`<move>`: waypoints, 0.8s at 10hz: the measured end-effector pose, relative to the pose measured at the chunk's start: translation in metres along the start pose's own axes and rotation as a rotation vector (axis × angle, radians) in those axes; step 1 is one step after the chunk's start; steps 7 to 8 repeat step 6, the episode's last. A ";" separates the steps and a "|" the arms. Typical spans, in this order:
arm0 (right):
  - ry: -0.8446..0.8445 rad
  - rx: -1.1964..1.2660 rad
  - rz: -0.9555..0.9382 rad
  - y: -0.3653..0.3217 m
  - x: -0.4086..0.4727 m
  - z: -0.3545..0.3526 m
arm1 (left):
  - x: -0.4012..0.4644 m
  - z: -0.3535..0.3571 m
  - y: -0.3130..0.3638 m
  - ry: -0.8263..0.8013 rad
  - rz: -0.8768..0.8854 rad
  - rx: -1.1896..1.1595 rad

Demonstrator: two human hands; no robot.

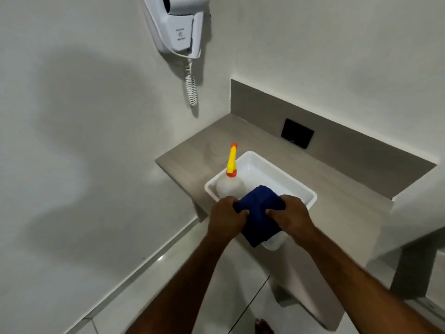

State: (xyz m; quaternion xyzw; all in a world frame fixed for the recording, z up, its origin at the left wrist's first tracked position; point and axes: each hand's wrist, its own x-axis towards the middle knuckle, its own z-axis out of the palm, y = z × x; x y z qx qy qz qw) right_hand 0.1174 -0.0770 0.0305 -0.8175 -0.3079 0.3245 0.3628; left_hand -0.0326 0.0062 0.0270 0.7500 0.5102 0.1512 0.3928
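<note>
Head view, scene: From my remote seat I watch a left hand (226,216) and a right hand (290,214) meet over a white tub (277,165) on a grey counter (192,150) in a bathroom corner.
Fingers: The fingers (240,211) of both hands are curled into a blue cloth (258,213) from opposite sides and grip it. I cannot see the thumbs.
Cloth: It sits bunched between the two sets of fingers, above the tub's near end. Its lower fold hangs back toward the wrists, over the near rim.
Spray bottle (230,186): It stands upright in the tub just beyond the left fingers, with its yellow-and-orange nozzle pointing away from them.
Step, as I read it: The cloth is being gathered and lifted out of the tub.
Doing it well: I would keep both grips even and raise the cloth straight up until the hanging fold clears the rim. I would also hold the left knuckles off the bottle so it does not tip.
Background: A wall-mounted hair dryer (179,22) hangs far above and left of the fingers. A black wall plate (297,133) sits well beyond the right fingers.
</note>
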 end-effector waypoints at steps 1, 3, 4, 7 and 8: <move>-0.002 -0.170 0.066 0.022 0.046 -0.006 | 0.035 0.041 0.011 -0.059 0.004 0.251; -0.177 -0.474 0.075 0.050 0.092 0.013 | 0.059 0.078 0.006 -0.178 -0.013 0.604; -0.205 -0.562 0.051 0.052 0.097 0.026 | 0.056 0.083 0.003 -0.171 0.044 0.733; -0.049 -0.871 -0.105 0.045 0.084 0.027 | 0.038 0.060 0.011 -0.081 0.257 0.853; -0.049 -0.871 -0.105 0.045 0.084 0.027 | 0.038 0.060 0.011 -0.081 0.257 0.853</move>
